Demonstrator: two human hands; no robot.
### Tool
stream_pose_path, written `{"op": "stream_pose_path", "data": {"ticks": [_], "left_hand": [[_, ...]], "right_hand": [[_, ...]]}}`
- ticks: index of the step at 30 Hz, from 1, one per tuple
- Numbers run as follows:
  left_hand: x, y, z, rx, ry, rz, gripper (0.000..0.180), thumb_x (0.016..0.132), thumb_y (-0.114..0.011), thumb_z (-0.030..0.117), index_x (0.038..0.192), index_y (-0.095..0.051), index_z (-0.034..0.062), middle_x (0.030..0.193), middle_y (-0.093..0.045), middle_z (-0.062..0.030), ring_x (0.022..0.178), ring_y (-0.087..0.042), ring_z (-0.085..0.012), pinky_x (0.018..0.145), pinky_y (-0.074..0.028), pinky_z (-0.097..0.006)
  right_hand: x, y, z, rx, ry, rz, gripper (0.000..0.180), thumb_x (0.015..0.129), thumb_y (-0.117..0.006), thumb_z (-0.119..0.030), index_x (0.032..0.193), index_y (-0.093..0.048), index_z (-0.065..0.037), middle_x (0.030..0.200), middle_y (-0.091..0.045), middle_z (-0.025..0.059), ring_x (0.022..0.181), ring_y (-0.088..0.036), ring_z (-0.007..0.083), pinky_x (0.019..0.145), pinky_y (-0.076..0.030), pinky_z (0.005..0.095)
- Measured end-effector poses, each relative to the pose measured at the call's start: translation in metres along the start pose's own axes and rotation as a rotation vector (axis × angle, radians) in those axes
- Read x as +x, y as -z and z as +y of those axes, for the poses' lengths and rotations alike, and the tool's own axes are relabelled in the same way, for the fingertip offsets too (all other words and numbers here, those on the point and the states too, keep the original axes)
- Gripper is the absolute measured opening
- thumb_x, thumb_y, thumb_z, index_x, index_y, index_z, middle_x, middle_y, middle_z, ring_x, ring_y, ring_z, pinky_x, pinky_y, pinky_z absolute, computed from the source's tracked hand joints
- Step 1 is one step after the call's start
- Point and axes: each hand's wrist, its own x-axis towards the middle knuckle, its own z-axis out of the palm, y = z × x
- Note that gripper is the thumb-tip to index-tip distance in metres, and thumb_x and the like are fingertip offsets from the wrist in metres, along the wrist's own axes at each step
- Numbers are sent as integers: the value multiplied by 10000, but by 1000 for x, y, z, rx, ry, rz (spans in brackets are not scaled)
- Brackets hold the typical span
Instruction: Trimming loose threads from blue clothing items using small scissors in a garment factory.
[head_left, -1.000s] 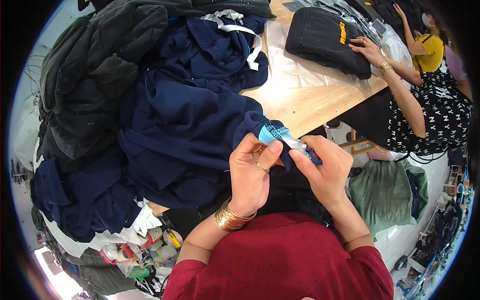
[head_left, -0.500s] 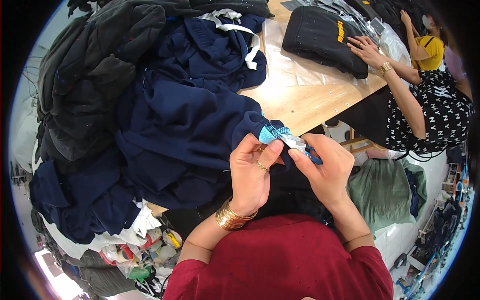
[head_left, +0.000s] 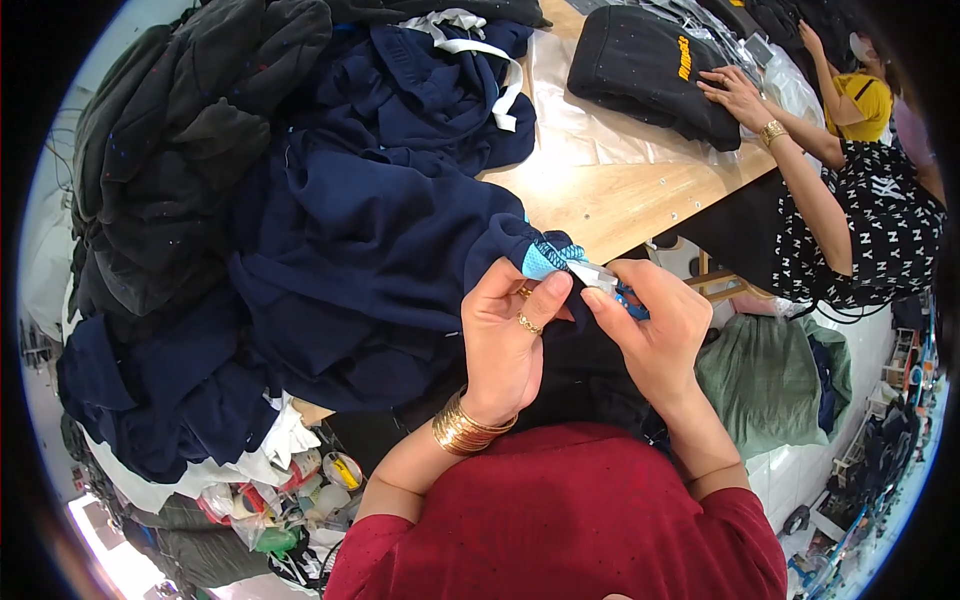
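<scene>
A navy garment (head_left: 370,230) spreads over the table, and its edge with a light blue patch (head_left: 540,260) and dark overlock stitching rises between my hands. My left hand (head_left: 510,330) pinches that edge between thumb and fingers. In my right hand (head_left: 655,325) is a pair of thread snips (head_left: 592,274) with silvery blades and a blue handle. Their blades lie against the stitched seam, close to my left thumb. My right fingers wrap round the handle and partly hide it. Whether the blades are parted, I cannot make out.
Dark grey garments (head_left: 190,150) heap up at the left, beside more navy cloth with a white drawstring (head_left: 505,90). Across the wooden table (head_left: 600,195), a co-worker's hands (head_left: 740,100) rest on a folded black garment (head_left: 640,75). Green cloth (head_left: 770,385) hangs at the right.
The snips' blades have shifted slightly and tilt a little more downward at the seam. Both hands keep their holds, almost in place. The co-worker's hands have barely moved.
</scene>
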Motion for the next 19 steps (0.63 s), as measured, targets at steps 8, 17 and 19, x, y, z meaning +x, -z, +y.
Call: {"op": "stream_pose_path", "data": {"ticks": [8,17,19], "left_hand": [[0,2,-2,18,-15,21,132,824,-636,37,953,-613,31,897,-639,-18,781,-573,-63,624,-454,-197],[1,2,-6,35,-75,15,146,823,-631,25,967,-612,29,913,-638,-19,791,-574,-67,630,-457,-202],[1,2,-7,37,-104,-4,167,821,-634,29,986,-607,34,934,-640,-28,810,-579,-77,638,-459,-203]], "right_hand": [[0,-1,0,-22,44,25,222,707,-729,-241,781,-608,-70,618,-541,36,522,-512,192,475,-390,292],[0,-3,-1,-31,22,39,215,712,-724,-245,778,-606,-77,630,-559,36,524,-523,188,477,-397,288],[0,-4,-1,-22,22,36,209,719,-721,-241,783,-608,-77,634,-564,38,526,-526,190,478,-400,286]]}}
